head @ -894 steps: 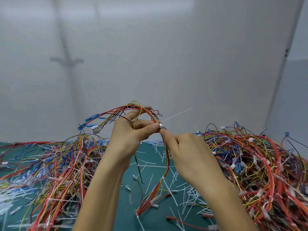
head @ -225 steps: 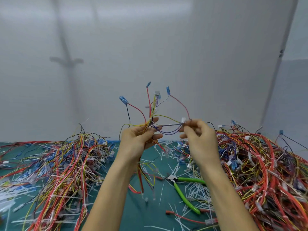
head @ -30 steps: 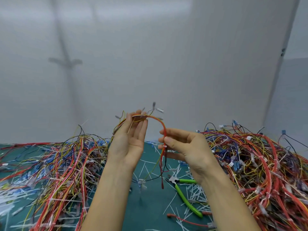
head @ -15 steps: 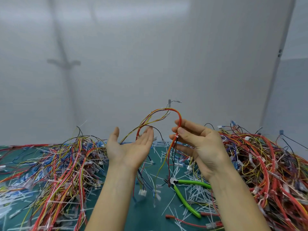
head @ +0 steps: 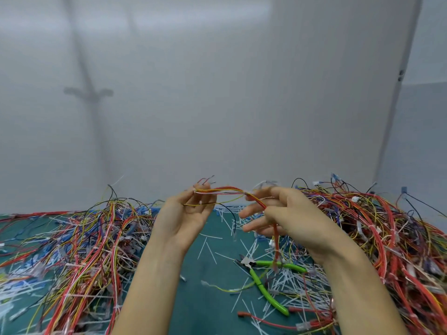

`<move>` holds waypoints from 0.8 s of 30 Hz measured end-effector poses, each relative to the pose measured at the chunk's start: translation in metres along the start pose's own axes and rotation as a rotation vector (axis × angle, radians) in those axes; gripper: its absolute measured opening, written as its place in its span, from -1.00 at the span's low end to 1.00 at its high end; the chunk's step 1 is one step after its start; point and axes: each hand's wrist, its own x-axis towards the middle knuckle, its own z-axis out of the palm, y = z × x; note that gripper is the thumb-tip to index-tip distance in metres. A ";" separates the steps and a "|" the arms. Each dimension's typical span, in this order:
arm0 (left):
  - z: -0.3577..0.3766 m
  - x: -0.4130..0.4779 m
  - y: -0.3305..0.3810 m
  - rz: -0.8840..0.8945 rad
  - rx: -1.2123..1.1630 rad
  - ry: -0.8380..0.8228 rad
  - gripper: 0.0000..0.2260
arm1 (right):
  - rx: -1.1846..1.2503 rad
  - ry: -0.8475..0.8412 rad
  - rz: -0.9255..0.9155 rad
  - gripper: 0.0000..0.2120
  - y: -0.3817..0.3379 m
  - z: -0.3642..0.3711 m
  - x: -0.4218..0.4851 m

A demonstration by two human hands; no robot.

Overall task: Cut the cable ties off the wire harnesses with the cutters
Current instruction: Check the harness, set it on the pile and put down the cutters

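Note:
A thin wire harness [head: 227,191] of red, orange and yellow wires is stretched level between my two raised hands. My left hand [head: 185,217], palm towards me, pinches one end at its fingertips. My right hand [head: 287,218] holds the other end, and the red wires bend down past its spread lower fingers. A small white cable tie [head: 201,202] sits on a yellow wire by my left fingers. The green-handled cutters [head: 264,284] lie on the green mat below my right hand, untouched.
A heap of loose wires [head: 79,247] covers the mat on the left. A taller heap of tied harnesses [head: 387,238] rises on the right. Cut white tie scraps [head: 278,296] litter the green mat [head: 208,308] around the cutters. A grey wall stands right behind.
The arched harness has been pulled flat and level between my hands. My left hand went from open-palmed beside it to pinching its end. My right hand slid rightwards along the wires.

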 end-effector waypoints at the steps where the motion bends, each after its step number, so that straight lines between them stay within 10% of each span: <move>1: 0.001 -0.001 -0.001 0.031 0.071 -0.018 -0.78 | -0.023 0.025 0.028 -0.69 0.001 0.001 0.001; 8: 0.001 -0.003 -0.016 0.315 0.691 -0.057 -0.74 | -0.206 0.309 -0.049 -0.41 -0.002 0.003 0.007; 24: 0.008 -0.008 -0.038 0.463 1.097 -0.222 -0.66 | 0.107 0.419 -0.159 -0.97 0.009 0.032 0.017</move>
